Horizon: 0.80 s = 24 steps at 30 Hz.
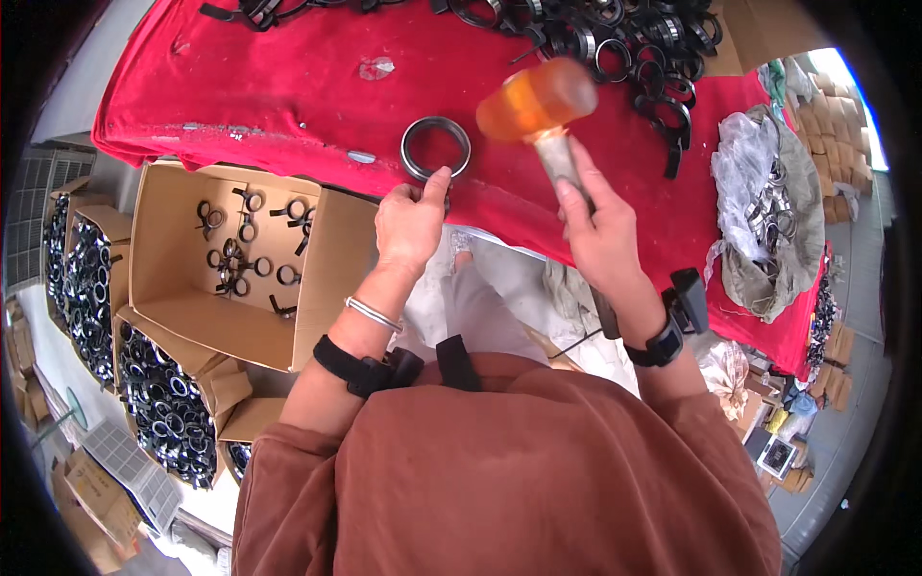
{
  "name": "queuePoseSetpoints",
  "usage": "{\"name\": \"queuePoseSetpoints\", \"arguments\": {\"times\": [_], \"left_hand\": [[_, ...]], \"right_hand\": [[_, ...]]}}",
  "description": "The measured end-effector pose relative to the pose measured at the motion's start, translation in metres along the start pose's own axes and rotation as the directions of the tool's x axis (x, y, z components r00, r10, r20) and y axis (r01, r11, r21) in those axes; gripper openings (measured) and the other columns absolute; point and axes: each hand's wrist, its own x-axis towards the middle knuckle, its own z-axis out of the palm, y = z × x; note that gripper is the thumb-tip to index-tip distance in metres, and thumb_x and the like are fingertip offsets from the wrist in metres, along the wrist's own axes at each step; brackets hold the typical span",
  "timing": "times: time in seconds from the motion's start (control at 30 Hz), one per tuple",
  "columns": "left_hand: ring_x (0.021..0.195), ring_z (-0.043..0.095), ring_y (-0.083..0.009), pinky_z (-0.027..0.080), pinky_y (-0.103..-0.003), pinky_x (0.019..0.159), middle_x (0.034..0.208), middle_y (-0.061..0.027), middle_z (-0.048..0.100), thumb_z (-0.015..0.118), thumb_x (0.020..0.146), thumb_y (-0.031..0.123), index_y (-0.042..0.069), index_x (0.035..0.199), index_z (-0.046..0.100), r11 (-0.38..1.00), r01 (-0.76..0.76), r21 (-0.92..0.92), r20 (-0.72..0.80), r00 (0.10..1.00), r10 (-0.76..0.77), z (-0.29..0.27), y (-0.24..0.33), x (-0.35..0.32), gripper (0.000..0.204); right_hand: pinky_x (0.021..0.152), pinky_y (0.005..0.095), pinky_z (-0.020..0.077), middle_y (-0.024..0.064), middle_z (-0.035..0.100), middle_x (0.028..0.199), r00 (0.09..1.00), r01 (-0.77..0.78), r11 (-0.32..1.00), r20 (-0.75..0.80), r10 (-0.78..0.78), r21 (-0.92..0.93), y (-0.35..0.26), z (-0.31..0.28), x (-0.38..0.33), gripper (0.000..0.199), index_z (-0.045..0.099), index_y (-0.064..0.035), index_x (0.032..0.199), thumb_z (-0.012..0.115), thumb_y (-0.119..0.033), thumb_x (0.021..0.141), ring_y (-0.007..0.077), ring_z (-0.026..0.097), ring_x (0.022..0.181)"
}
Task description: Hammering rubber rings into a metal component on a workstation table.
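Near the front edge of the red-covered table (317, 106), my left hand (411, 219) grips a round metal ring clamp (407, 154) by its near side, fingers closed on it. The ring has a dark outer band and a shiny inner face, and its near end is hidden by my fingers. My right hand (605, 223) is wrapped around the pale handle of a mallet (523, 108). Its translucent orange head is raised to the right of the ring, apart from it, and slightly blurred.
Black ring clamps (615, 60) are heaped along the table's far side. On the right, a sack (802, 206) holds metal rings beside clear plastic. An open cardboard box (307, 259) at the left contains several clamps; fuller boxes (168, 408) of rings stand beyond it.
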Motion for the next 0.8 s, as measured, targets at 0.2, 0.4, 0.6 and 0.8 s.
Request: {"name": "queuePoseSetpoints", "arguments": {"times": [0.2, 0.4, 0.6, 0.8], "left_hand": [[0.076, 0.06, -0.0237, 0.046, -0.035, 0.073, 0.073, -0.0137, 0.062, 0.06, 0.078, 0.051, -0.001, 0.068, 0.059, 0.999, 0.005, 0.031, -0.027, 1.0, -0.004, -0.002, 0.001, -0.004, 0.054], [0.073, 0.054, -0.0095, 0.046, -0.025, 0.068, 0.079, -0.0047, 0.06, 0.06, 0.087, 0.027, -0.001, 0.095, 0.056, 0.882, 0.105, -0.459, 0.318, 0.947, 0.053, -0.01, 0.002, -0.017, 0.029], [0.071, 0.059, -0.02, 0.048, -0.03, 0.062, 0.078, -0.0092, 0.058, 0.068, 0.078, 0.011, 0.0, 0.096, 0.051, 0.809, -0.577, -0.114, 0.078, 0.806, 0.586, -0.017, -0.005, -0.034, 0.028], [0.089, 0.059, -0.0301, 0.05, -0.036, 0.075, 0.108, -0.02, 0.049, 0.063, 0.075, 0.003, 0.002, 0.125, 0.036, 0.631, -0.773, 0.059, 0.209, 0.628, 0.75, -0.033, 0.009, -0.058, 0.056]], "right_hand": [[0.052, 0.0205, 0.0416, 0.0003, 0.053, 0.072, 0.967, 0.235, 0.971, -0.095, -0.238, -0.037, -0.002, 0.001, 0.013, 0.043, 0.041, -0.0098, 0.135, 0.048, -0.018, 0.094, 0.005, 0.047, 0.058], [0.067, 0.0406, 0.0495, 0.0185, 0.058, 0.077, 0.99, 0.143, 0.965, 0.032, -0.139, -0.22, 0.082, -0.014, 0.067, 0.038, 0.049, -0.0056, 0.123, 0.047, -0.027, 0.092, 0.0335, 0.06, 0.074], [0.081, 0.0412, 0.047, 0.0247, 0.053, 0.11, 0.979, 0.03, 0.996, 0.198, -0.046, 0.083, -0.036, 0.009, 0.021, 0.085, 0.038, 0.0037, 0.129, 0.075, -0.043, 0.067, 0.0361, 0.058, 0.094], [0.081, 0.0406, 0.0469, 0.0233, 0.052, 0.105, 0.966, 0.251, 0.963, 0.044, -0.257, 0.102, -0.045, 0.033, -0.001, 0.083, 0.038, 0.0056, 0.127, 0.079, -0.028, 0.063, 0.0358, 0.056, 0.093]]}}
